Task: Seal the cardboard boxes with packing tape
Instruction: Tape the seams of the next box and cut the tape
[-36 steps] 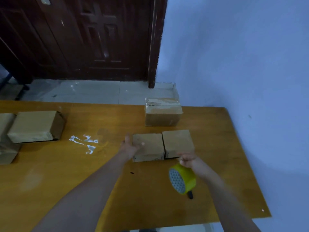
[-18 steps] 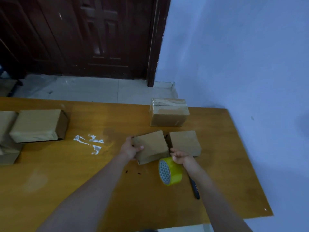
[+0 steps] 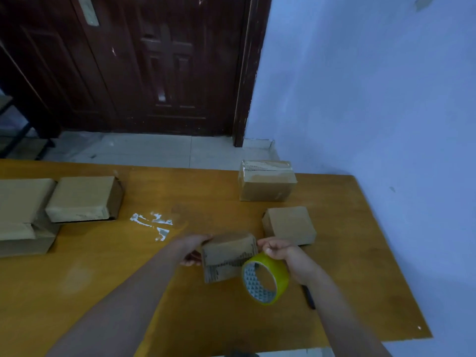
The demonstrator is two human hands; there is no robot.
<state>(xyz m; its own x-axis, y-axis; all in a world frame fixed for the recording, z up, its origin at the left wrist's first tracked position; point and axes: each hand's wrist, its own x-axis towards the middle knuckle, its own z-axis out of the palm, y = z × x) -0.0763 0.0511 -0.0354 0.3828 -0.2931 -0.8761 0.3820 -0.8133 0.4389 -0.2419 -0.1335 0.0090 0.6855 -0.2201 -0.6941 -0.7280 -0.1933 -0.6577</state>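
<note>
L hand point(image 3: 193, 249) grips small box point(image 3: 228, 256) tilted up nr surface point(image 3: 103, 292) right edge; R hand point(image 3: 279, 251) holds tape roll point(image 3: 265, 278). Box prob light, stiff; grip by ends.

My left hand point(image 3: 193, 249): fingers hidden behind the small box point(image 3: 230, 256) I hold, only thumb side showing. Right hand point(image 3: 279, 249): fingertips curled out of sight over the tape roll point(image 3: 265, 278). Dark pen-like thing point(image 3: 308, 297) near right, partly under my forearm, too small to identify. Far-left boxes point(image 3: 22, 215) cut off by the picture's left edge. Table point(image 3: 103, 279): near edge lost below frame. White patch point(image 3: 153, 224) on the tabletop, unclear what.
</note>
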